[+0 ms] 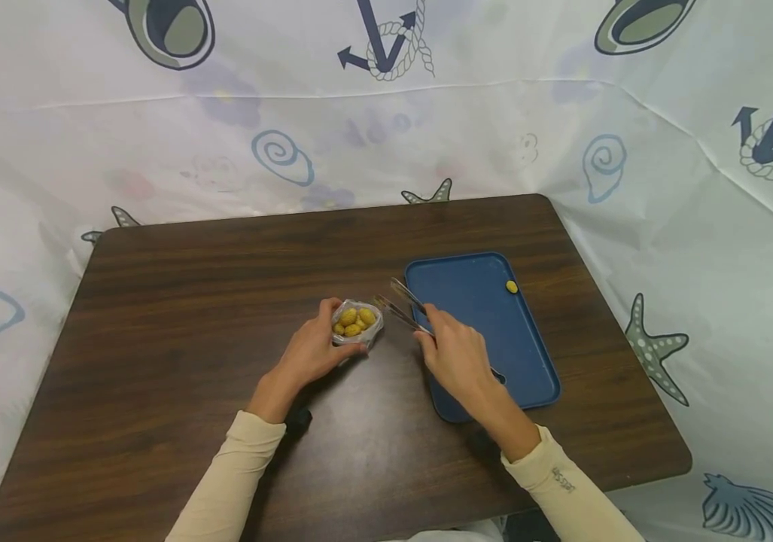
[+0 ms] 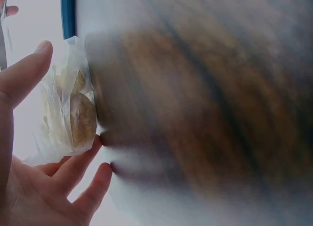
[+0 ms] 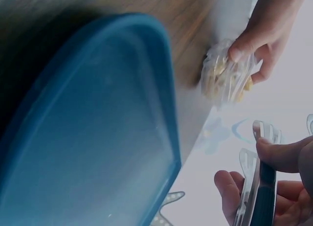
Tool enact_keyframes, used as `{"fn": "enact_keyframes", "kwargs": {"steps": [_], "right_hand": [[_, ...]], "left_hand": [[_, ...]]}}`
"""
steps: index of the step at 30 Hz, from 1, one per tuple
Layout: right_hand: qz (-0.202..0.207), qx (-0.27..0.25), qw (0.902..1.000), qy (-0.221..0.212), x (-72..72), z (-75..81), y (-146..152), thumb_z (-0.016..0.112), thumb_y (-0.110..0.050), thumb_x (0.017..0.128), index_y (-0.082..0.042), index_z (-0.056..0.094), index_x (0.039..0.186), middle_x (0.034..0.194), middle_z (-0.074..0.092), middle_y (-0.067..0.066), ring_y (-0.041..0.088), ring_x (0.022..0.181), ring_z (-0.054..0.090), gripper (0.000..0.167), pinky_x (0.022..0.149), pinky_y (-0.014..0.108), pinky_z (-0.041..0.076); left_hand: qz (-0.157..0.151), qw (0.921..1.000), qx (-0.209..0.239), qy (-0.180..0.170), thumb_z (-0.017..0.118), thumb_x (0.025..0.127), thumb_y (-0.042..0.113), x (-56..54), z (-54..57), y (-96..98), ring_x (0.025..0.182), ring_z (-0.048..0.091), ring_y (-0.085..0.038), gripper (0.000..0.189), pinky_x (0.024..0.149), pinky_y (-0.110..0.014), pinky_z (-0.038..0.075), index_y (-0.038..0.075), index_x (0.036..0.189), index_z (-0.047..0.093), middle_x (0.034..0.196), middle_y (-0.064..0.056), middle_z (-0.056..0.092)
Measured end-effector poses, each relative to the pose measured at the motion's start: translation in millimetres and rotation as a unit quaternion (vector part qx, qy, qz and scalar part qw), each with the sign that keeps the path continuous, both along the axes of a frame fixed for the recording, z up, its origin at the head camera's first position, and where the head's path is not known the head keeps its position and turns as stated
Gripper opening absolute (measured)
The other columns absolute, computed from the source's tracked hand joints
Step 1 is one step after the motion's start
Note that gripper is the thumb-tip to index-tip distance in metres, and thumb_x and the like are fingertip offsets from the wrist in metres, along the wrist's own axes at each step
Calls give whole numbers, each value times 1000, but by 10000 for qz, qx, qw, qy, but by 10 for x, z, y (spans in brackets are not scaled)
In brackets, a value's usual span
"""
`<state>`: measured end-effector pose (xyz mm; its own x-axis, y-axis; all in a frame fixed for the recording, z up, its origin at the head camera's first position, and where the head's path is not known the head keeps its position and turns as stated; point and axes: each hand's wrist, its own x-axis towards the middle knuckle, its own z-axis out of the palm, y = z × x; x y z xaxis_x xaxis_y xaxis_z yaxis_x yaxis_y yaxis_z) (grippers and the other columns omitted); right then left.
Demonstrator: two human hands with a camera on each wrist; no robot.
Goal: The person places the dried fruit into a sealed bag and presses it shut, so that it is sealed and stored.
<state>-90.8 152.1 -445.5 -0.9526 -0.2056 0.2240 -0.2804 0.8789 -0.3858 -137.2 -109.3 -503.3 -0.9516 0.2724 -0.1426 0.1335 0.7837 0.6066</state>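
Observation:
In the head view, my left hand (image 1: 310, 348) grips a small clear plastic bag (image 1: 371, 335) on the table, thumb on the near side and fingers on the far side. The bag stands with its mouth up, and several small yellow oval fruits (image 1: 348, 317) show inside. Between the thumb and fingers of my right hand (image 1: 457, 352) are metal tongs (image 1: 401, 314). Their tips point left toward the bag, spread apart with nothing between them. Fork-like slotted ends of the tongs (image 3: 248, 162) show in the right wrist view.
A blue tray (image 1: 464, 282) lies on the dark wooden table (image 1: 223, 286), under and beyond the right hand. One yellow oval fruit (image 1: 511, 287) rests near the tray's far right edge. A white printed curtain (image 1: 372, 150) hangs behind the table and along its sides.

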Motion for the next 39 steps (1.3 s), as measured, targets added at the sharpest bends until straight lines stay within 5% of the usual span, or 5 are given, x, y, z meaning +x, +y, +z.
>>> {"fn": "enact_keyframes", "kwargs": {"steps": [10, 28, 39], "right_hand": [[-332, -286, 9988, -228, -52, -9, 219, 74, -23, 98, 1, 62, 136, 104, 74, 17, 14, 51, 54, 46, 45, 28, 43], [-728, -189, 9967, -297, -61, -89, 423, 74, -24, 98, 1, 62, 135, 109, 75, 19, 29, 69, 71, 47, 55, 42, 56], [-1060, -271, 9934, -339, -72, -97, 577, 73, -22, 97, 0, 63, 133, 115, 75, 20, 28, 70, 68, 43, 61, 49, 57]], "left_hand": [[27, 10000, -21, -47, 78, 87, 57, -23, -30, 1, 115, 67, -40, 98, 96, -56, 53, 13, 156, 25, 136, -26, 62], [14, 10000, -74, 0, 79, 87, 56, -3, 3, 3, 116, 67, -41, 97, 96, -57, 53, 11, 155, 27, 135, -26, 63], [-27, 10000, -25, -34, 78, 88, 55, -7, 12, 5, 114, 67, -39, 96, 96, -55, 53, 11, 156, 27, 135, -25, 63]]}}
